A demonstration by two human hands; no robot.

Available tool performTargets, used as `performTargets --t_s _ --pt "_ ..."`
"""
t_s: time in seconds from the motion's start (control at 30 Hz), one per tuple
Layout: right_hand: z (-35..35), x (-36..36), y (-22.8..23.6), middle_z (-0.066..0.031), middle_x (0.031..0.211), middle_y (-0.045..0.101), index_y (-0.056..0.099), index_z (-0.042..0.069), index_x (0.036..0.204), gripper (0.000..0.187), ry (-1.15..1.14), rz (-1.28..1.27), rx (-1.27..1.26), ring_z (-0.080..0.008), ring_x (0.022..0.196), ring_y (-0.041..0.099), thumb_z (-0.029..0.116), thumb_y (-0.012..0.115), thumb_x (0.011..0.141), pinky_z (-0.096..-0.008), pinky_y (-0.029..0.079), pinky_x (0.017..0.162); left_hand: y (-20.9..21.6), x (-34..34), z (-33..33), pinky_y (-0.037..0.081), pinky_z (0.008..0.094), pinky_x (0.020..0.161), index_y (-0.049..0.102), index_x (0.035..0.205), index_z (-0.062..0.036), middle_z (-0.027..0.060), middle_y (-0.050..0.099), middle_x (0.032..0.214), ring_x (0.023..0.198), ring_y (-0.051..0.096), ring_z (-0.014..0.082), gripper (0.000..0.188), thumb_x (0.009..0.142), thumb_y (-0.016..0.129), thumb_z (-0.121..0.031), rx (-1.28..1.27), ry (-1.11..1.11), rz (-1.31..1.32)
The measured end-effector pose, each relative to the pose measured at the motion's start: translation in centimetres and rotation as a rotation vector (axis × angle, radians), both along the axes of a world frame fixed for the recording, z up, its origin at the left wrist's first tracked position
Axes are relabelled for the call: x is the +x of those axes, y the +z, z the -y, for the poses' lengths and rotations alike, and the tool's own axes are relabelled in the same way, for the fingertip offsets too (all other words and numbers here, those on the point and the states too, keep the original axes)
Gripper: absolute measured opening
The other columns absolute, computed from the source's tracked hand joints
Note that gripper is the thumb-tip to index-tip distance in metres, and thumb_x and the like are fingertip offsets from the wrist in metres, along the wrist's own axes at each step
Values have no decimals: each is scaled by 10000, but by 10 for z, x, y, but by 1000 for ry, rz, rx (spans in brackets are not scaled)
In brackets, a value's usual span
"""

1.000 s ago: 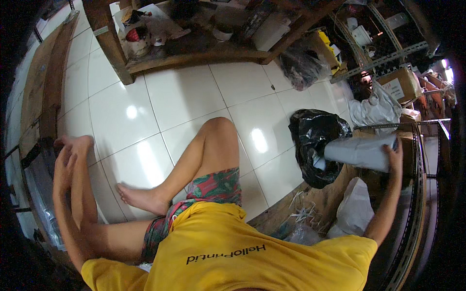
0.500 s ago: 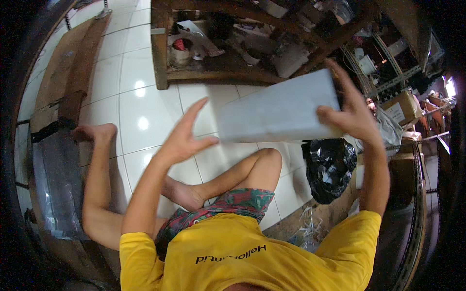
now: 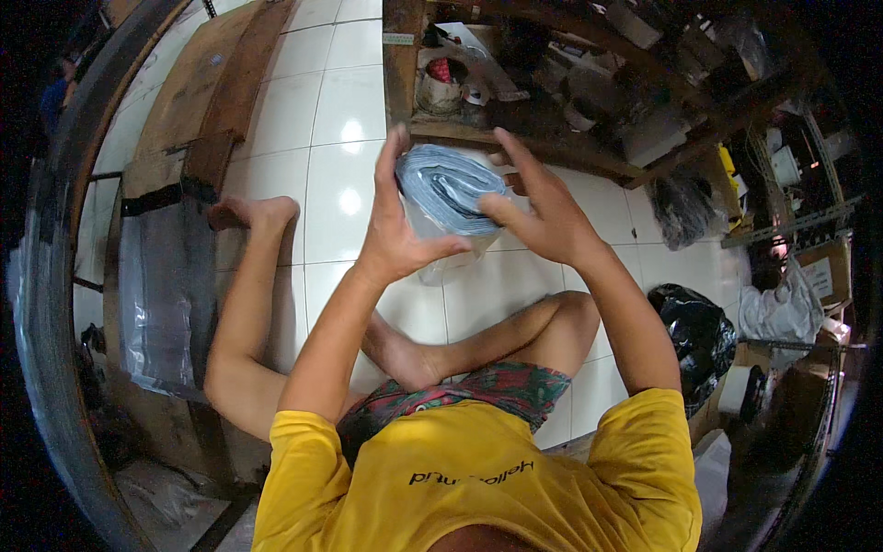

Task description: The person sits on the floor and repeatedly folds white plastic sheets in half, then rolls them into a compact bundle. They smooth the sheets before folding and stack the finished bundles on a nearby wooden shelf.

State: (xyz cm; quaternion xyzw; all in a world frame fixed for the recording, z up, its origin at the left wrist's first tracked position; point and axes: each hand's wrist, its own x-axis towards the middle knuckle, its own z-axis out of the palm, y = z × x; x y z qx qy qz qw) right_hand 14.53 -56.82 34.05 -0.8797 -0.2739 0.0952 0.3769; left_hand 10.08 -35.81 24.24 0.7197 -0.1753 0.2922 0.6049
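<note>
A flattened roll of bluish-grey, clear plastic film (image 3: 440,179) is held up in front of me, above the tiled floor. Its spiral-wound end faces me, and a looser clear part shows below. My left hand (image 3: 394,241) cups the roll's left side, fingers up along it and thumb across its lower edge. On the other side, my right hand (image 3: 552,213) has its thumb over the roll's right edge. The index finger there is raised away, while the other fingers curl partly out of sight behind the roll.
A wooden workbench with a cluttered lower shelf (image 3: 515,133) stands ahead. Along the left lies a long wooden board (image 3: 189,101), with plastic sheeting (image 3: 166,294) nearer me. To the right are a black plastic bag (image 3: 694,340), a white bag (image 3: 782,308) and a metal rack (image 3: 791,230).
The roll has swung from lying sideways to end-on towards me. My left hand, earlier apart from it, now touches its left side. The whole view has shifted, showing more on the left.
</note>
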Motion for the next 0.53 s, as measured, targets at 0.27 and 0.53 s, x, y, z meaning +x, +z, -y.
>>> performTargets --t_s 0.27,0.53 --pt "45 -54 -156 -157 1317 581 455 3 1396 501 -220 -258 684 -261 1218 573 189 643 970 -375 481 1008 67 11 33 458 463 1006 667 1200 -38 165 608 1257 1205 501 384 672 745 762 -524 633 132 -182" --pt "30 -68 -175 -163 1379 529 438 23 1398 666 -276 -205 253 -330 1215 593 214 787 864 -402 524 1002 81 18 29 401 457 1073 606 1227 -22 205 556 1346 1261 472 424 610 822 698 -469 929 85 -84"
